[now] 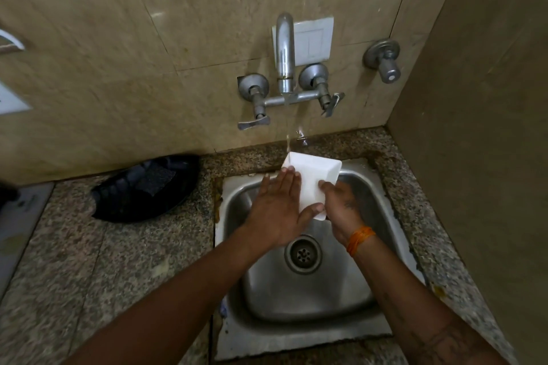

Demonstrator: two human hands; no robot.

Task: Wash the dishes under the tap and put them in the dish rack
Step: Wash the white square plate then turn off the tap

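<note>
A granite counter surrounds the steel sink, and a black basket sits on it well to the left of the hands. Above the sink, a white square dish is tilted under the water running from the tap. The right hand grips the dish's near right edge with curled fingers, while the left hand lies flat, fingers straight and spread, against its left side.

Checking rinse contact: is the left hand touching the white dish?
Touching. The head view shows the left hand lying flat on the white dish, fingers straight across its face, under the tap stream.
</note>
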